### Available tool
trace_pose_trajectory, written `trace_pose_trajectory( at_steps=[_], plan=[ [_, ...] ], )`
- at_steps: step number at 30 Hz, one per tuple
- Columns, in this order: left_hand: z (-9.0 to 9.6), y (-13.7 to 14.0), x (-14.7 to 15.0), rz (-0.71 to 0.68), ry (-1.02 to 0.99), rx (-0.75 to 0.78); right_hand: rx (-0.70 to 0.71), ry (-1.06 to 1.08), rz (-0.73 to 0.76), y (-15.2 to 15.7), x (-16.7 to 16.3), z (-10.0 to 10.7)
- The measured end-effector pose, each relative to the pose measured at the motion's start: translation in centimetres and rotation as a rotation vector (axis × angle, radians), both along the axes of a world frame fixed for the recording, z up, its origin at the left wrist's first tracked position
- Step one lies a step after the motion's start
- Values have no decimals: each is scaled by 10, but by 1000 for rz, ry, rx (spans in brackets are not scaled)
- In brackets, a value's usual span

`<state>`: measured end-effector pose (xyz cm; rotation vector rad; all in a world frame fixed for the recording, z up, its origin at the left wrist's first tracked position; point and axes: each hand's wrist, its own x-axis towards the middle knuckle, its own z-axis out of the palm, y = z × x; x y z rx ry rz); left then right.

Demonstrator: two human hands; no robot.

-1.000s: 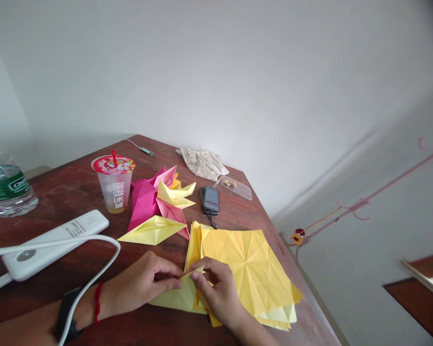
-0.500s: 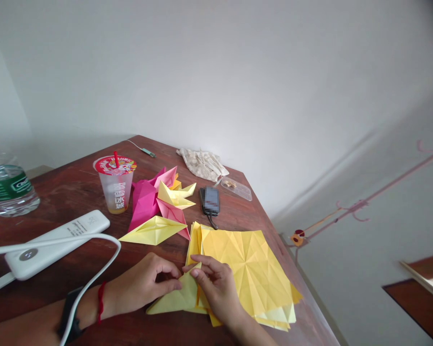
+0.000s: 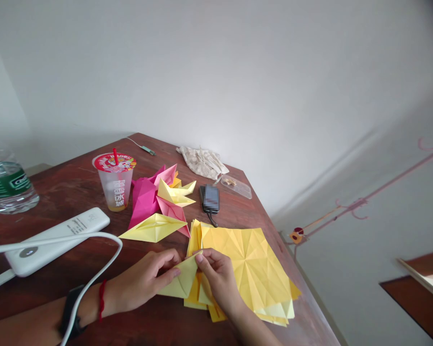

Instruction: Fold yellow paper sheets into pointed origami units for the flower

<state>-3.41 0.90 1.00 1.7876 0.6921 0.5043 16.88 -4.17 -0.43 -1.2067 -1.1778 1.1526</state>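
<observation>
A pale yellow folded paper [image 3: 182, 282] is pinched between both of my hands, just left of a stack of creased yellow paper sheets [image 3: 247, 264]. My left hand [image 3: 153, 275] grips its left side with thumb and fingers. At the upper right corner, my right hand [image 3: 218, 274] pinches the paper, and that wrist lies over the stack's left edge. Beyond my hands lie a yellow folded paper piece [image 3: 154, 228] with pointed ends and several pink, magenta and yellow folded papers [image 3: 144, 199].
A white power bank [image 3: 63, 238] with a looping cable is at the left, near a water bottle [image 3: 9, 185] and a drink cup [image 3: 115, 185]. A black device [image 3: 210, 198], crumpled cloth [image 3: 204, 162] and clear plastic box [image 3: 237, 186] sit farther back.
The folded paper has been raised slightly and tilted, with less of its lower left point showing. My right fingers have curled in closer around its corner.
</observation>
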Motion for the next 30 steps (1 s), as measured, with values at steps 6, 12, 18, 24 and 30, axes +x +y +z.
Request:
trace_pose_trajectory(
  at_steps=[6, 12, 18, 24, 30],
  plan=[
    [-5, 0, 1, -73, -55, -220, 41, -37, -32, -2, 8, -1],
    [-8, 1, 1, -71, -25, -296, 57, -35, -44, 0, 13, -3],
    [-12, 4, 2, -32, -24, -357, 97, -32, -136, 4, 20, 1],
    [-15, 4, 2, -34, -79, -436, 82, -54, -47, 4, 25, 3],
    [-11, 0, 2, -117, -51, -409, -64, -221, 387, -2, 25, -3]
  ],
)
